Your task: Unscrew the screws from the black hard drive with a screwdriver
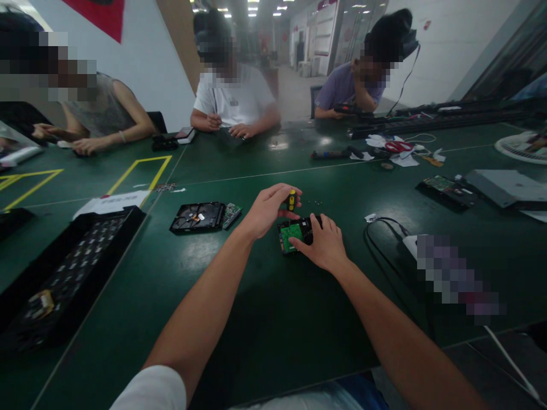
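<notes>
One green-boarded hard drive [291, 238] lies under the right fingers [315, 224].

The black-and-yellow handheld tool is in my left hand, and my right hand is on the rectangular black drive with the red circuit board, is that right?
Not quite: in the head view, the circuit board on the rectangular black drive is green, not red. The black-and-yellow handheld tool is in your left hand, and your right hand is on the drive.

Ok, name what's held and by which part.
Left hand grips a black-and-yellow handle around its sides; right hand covers the right end of a green-and-black rectangular drive.
</notes>
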Motion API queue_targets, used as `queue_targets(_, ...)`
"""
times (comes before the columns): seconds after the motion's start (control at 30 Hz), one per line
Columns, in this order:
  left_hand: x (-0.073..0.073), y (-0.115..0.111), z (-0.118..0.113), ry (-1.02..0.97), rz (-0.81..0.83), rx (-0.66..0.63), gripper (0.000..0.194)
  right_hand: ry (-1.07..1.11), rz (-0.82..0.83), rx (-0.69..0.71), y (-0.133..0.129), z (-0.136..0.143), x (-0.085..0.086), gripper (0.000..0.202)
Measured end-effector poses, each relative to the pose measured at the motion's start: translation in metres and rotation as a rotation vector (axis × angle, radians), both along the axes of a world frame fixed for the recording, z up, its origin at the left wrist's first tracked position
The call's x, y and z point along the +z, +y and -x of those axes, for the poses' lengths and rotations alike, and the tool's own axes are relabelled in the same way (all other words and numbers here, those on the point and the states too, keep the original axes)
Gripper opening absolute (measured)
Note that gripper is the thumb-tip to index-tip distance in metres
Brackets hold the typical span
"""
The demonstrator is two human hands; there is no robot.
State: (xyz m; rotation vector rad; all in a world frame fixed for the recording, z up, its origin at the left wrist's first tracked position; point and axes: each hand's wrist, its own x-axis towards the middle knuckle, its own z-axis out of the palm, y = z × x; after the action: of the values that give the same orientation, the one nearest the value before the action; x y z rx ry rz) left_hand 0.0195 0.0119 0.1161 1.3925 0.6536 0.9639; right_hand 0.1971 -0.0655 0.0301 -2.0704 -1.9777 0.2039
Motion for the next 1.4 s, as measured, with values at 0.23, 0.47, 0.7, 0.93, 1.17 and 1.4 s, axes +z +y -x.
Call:
queue_targets(0.23, 0.0015, -0.0027, -0.001, 0.002, -0.075, 0.079, 0.025, -0.005, -0.012, 0.0, -0.0006, 0.0003, 0.0004, 0.105)
queue_targets(0.47, 0.0038, -0.0013, 0.0011, 0.078, -0.093, 0.015, 0.024, -0.004, -0.01, 0.004, -0.0001, -0.0008, -0.0004, 0.107)
queue_targets(0.7, 0.0036, -0.0025, 0.0009, 0.09, -0.11, 0.095, 0.028, -0.012, -0.015, 0.002, 0.0001, -0.0003, 0.0002, 0.106)
queue_targets(0.93, 0.0032, -0.0036, -0.002, 0.082, -0.101, 0.054, 0.032, -0.01, 0.002, -0.008, -0.0001, -0.0001, 0.0002, 0.107)
queue_targets(1.17, 0.0027, 0.0007, 0.003, -0.011, 0.023, -0.003, 0.03, -0.016, -0.023, 0.0, -0.0013, 0.0004, 0.001, 0.103)
queue_targets(1.4, -0.0003, -0.0026, -0.0012, 0.096, -0.082, 0.112, 0.031, -0.011, -0.021, -0.001, -0.0008, 0.0006, 0.0003, 0.104)
